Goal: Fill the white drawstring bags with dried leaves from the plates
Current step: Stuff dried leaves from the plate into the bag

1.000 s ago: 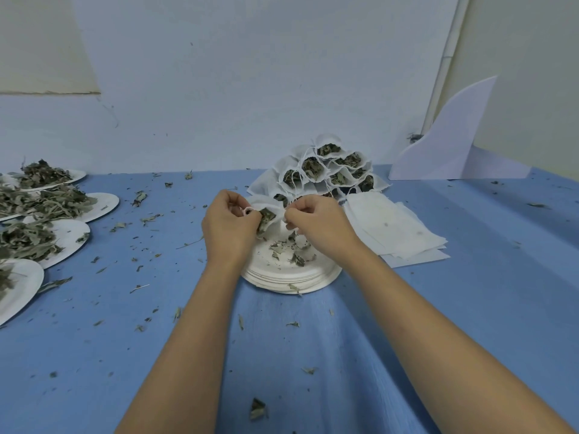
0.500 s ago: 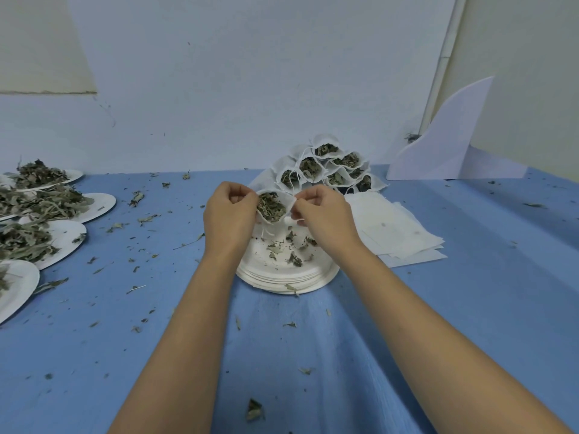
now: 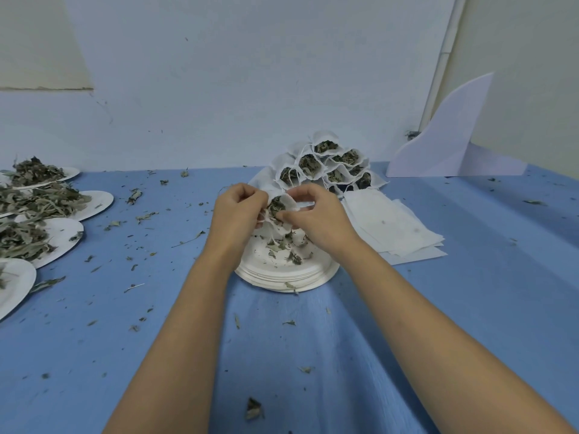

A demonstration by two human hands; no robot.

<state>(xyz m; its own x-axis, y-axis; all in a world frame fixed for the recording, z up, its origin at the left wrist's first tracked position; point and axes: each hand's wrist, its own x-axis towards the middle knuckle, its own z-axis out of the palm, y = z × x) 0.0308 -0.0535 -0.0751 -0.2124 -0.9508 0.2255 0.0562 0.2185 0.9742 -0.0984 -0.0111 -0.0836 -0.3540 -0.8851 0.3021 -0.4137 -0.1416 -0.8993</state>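
Note:
A small white drawstring bag (image 3: 283, 204) with dried leaves showing in its mouth is held above a stack of white paper plates (image 3: 283, 275). My left hand (image 3: 236, 213) grips its left side and strings. My right hand (image 3: 316, 216) pinches the bag's right edge. A few leaf scraps (image 3: 286, 249) lie on the top plate. Behind, a pile of filled bags (image 3: 326, 166) leans together with their mouths facing me. Flat unfilled bags (image 3: 394, 227) are stacked to the right.
Several plates heaped with dried leaves (image 3: 34, 202) line the left edge of the blue table (image 3: 470, 308). Leaf crumbs are scattered over the cloth. A white curved board (image 3: 451, 136) stands at the back right against the wall.
The bag has been lifted a little and its mouth has narrowed. My left hand now bunches the strings and my right hand has shifted onto the bag's right edge.

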